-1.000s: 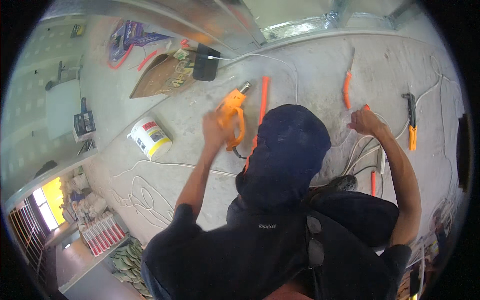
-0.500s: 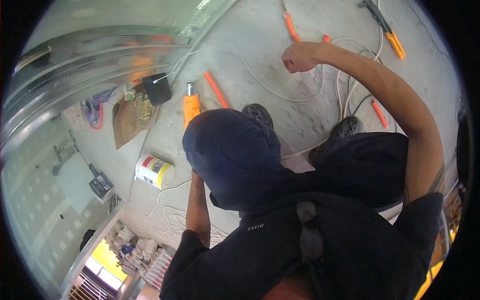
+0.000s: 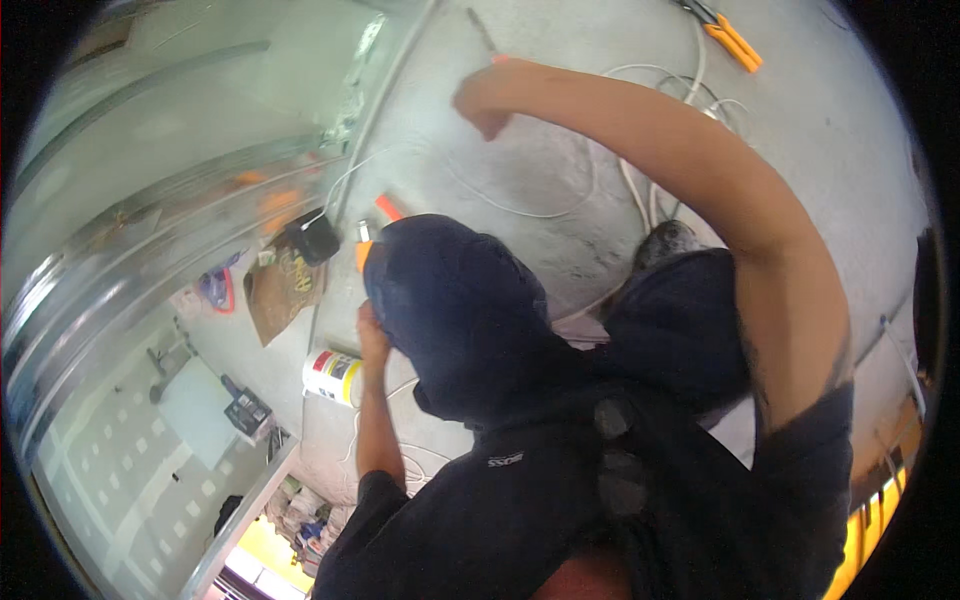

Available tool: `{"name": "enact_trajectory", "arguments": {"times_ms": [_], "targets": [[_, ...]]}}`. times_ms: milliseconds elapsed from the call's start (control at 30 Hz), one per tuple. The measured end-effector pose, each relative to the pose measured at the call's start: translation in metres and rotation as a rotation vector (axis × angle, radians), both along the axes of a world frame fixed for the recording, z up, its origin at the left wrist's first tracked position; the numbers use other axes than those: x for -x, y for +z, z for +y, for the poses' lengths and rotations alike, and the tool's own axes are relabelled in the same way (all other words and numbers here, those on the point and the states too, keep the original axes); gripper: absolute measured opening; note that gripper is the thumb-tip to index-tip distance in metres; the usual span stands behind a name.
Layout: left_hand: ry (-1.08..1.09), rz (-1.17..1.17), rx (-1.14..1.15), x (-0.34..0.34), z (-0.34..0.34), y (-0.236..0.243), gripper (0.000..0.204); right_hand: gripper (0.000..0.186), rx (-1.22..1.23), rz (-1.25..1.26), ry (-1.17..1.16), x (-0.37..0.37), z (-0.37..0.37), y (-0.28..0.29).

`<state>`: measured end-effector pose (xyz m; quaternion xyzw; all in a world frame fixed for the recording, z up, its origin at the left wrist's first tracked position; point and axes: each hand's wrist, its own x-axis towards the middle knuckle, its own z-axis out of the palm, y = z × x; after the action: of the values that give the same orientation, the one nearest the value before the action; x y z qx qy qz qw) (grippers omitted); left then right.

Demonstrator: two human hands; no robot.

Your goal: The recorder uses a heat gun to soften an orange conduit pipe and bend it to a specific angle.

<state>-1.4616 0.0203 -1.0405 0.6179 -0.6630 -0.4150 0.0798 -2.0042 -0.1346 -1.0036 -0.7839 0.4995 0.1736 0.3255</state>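
My right hand [image 3: 484,104] is over the grey floor at the far middle, its fingers curled together; anything inside them is hidden. Just beyond the wrist, an orange tube [image 3: 499,59] with a thin rod shows partly behind my arm. My left hand [image 3: 373,335] is beside my left knee, with its fingers mostly hidden. Near that knee, the nozzle and front of an orange heat gun [image 3: 364,255] show; the knee covers the rest. A short orange strip [image 3: 388,207] lies past it. A white-and-yellow bucket [image 3: 334,376] stands by my left forearm.
A black box [image 3: 318,236] with a white cable sits by the metal rails and glass panel at left, next to a brown paper bag [image 3: 284,298]. Orange-handled pliers [image 3: 734,42] lie far right. Loose cables [image 3: 648,190] cross the floor under my right arm.
My view has turned, so the floor items have shifted in it. My right hand has moved left across the floor, and my left hand now shows beside the knee.
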Motion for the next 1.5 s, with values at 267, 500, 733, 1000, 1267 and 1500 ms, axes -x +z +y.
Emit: {"name": "enact_trajectory", "arguments": {"times_ms": [267, 500, 733, 1000, 1267, 1500], "targets": [[0.185, -0.043, -0.280, -0.037, -0.032, 0.103, 0.023, 0.034, 0.122, -0.150, 0.245, -0.073, -0.050, -0.040], [0.023, -0.236, -0.232, 0.065, -0.045, 0.053, 0.026, 0.048, -0.002, -0.019, 0.082, -0.050, -0.057, -0.044], [-0.067, -0.287, -0.262, 0.090, -0.061, 0.047, 0.027, 0.042, 0.016, -0.020, 0.086, -0.010, -0.060, -0.036], [-0.151, -0.309, -0.307, 0.102, -0.102, 0.047, 0.027, 0.037, -0.022, 0.049, -0.062, 0.029, -0.049, -0.044], [-0.138, -0.279, -0.344, 0.054, -0.129, 0.076, 0.028, 0.044, -0.059, -0.201, -0.248, 0.132, 0.016, -0.022], [-0.093, -0.269, -0.447, 0.039, -0.116, 0.114, 0.028, 0.038, 0.153, -0.336, -1.555, 0.197, 0.316, 0.108]]}}
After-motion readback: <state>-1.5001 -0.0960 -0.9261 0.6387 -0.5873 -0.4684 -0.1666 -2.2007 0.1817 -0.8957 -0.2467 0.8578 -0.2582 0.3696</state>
